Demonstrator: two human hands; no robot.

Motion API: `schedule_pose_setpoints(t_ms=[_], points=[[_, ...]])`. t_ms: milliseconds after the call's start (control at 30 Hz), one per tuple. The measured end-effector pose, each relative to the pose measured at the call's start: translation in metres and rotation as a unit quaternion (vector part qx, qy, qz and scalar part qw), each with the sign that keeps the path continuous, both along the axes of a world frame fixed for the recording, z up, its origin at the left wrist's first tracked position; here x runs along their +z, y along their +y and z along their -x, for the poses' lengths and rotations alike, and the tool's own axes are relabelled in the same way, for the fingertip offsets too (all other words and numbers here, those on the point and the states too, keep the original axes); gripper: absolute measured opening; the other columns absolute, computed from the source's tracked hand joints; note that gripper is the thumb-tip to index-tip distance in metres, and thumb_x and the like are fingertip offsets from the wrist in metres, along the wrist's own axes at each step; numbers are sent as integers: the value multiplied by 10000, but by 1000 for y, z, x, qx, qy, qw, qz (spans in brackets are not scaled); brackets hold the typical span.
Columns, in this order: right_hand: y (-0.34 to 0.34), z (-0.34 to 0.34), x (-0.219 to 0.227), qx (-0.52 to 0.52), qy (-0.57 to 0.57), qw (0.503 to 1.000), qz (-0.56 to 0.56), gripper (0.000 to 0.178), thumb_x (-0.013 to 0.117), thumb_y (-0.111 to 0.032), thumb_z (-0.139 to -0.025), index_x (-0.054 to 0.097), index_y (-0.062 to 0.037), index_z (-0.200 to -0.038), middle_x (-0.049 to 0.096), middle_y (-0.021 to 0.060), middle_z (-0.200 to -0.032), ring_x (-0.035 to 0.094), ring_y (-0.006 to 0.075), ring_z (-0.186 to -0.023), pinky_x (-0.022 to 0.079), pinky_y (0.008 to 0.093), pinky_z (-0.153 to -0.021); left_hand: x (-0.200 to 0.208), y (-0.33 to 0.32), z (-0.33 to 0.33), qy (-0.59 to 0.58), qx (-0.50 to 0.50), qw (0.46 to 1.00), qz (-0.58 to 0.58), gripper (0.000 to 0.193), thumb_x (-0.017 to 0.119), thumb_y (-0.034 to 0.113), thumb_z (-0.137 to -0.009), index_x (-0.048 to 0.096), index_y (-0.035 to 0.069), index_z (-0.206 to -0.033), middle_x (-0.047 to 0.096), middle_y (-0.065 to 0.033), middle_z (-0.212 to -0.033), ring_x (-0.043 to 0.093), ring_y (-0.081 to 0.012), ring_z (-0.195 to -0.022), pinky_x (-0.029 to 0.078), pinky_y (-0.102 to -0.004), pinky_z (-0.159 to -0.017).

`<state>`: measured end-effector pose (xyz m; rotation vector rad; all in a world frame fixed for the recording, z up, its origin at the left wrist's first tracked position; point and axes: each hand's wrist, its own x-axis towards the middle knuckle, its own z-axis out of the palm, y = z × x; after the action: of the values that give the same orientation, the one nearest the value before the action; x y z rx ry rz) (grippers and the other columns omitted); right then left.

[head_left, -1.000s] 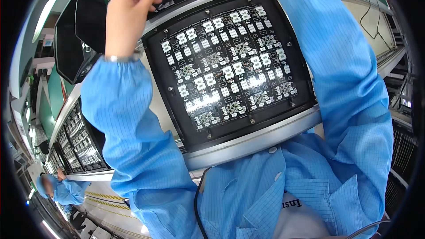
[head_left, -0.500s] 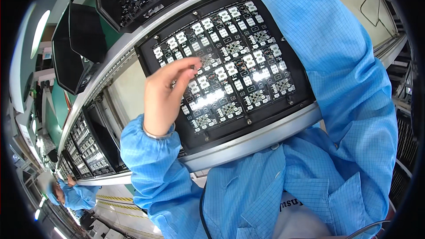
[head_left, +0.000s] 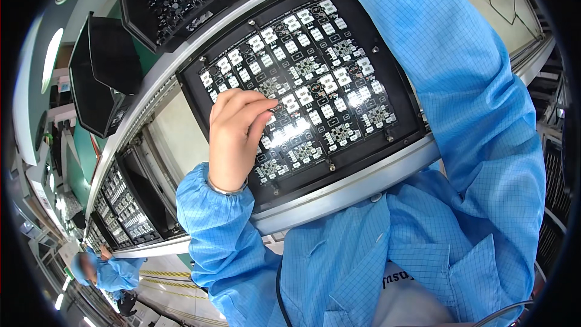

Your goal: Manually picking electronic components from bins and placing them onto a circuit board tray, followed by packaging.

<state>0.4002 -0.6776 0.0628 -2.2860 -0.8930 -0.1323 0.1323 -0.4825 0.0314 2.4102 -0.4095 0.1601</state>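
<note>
My left hand (head_left: 237,136) is over the left part of a panel of dark circuit boards (head_left: 284,88) with many white parts. Its thumb and forefinger are pinched at a round spot on the board; whatever small thing they may hold is hidden. The panel lies in a black carrier frame (head_left: 302,178) with small screws along its border. My right arm (head_left: 436,42), in a blue checked sleeve, stretches over the carrier's right side and leaves the picture at the top, so the hand itself is out of sight.
Beyond the carrier stands a black bin (head_left: 187,0) full of small round dark components. Left of it is another black bin (head_left: 97,79). Metal rails (head_left: 339,191) border the line. More loaded carriers (head_left: 124,206) sit at the left, near a co-worker in blue (head_left: 115,272).
My left hand has come nearer and to the right across the panel, its fingertips now down at a round spot. The view has shifted slightly. My right arm stays stretched out.
</note>
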Motion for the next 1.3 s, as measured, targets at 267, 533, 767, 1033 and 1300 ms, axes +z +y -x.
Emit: schedule_pose_setpoints(t_ms=[267, 533, 767, 1033, 1300], points=[[-5, -3, 3, 33, -16, 999, -28, 174, 588, 50, -700, 678, -6, -838, 686, 108, -745, 676, 180, -708, 522, 268, -653, 5, -5, -1, -5, 4, 999, -44, 193, 691, -1, -698, 675, 54, -882, 617, -42, -908, 540, -256, -914, 420, -364, -815], [-8, 4, 17, 32, 1, 998, -48, 161, 589, 48, -710, 677, 2, -837, 685, 108, -735, 671, 174, -693, 519, 269, -648, 11, -8, -1, -34, -8, 995, -90, 207, 686, -7, -683, 667, 51, -881, 606, -44, -889, 548, -257, -900, 440, -367, -783], [-18, 22, 35, 13, -8, 998, -54, 138, 639, -1, -738, 695, 5, -864, 691, 114, -749, 671, 155, -700, 521, 269, -655, 12, -8, -4, -39, -55, 993, -99, 329, 631, -51, -601, 670, 26, -918, 581, -66, -862, 554, -256, -877, 473, -348, -739], [-19, 65, 54, 52, 41, 997, -37, 139, 587, 41, -784, 676, 53, -891, 687, 129, -765, 671, 151, -692, 536, 251, -645, 11, -9, 3, -45, -34, 993, -106, 360, 591, -57, -600, 662, 2, -947, 561, -77, -881, 550, -258, -886, 485, -342, -764], [0, 82, -8, 213, 19, 975, -62, 165, 639, -39, -808, 621, -17, -970, 642, 63, -798, 598, 125, -678, 496, 258, -614, 13, -9, 4, -49, -35, 987, -147, 322, 589, -12, -638, 656, 5, -953, 555, -70, -885, 546, -247, -908, 482, -343, -767]])
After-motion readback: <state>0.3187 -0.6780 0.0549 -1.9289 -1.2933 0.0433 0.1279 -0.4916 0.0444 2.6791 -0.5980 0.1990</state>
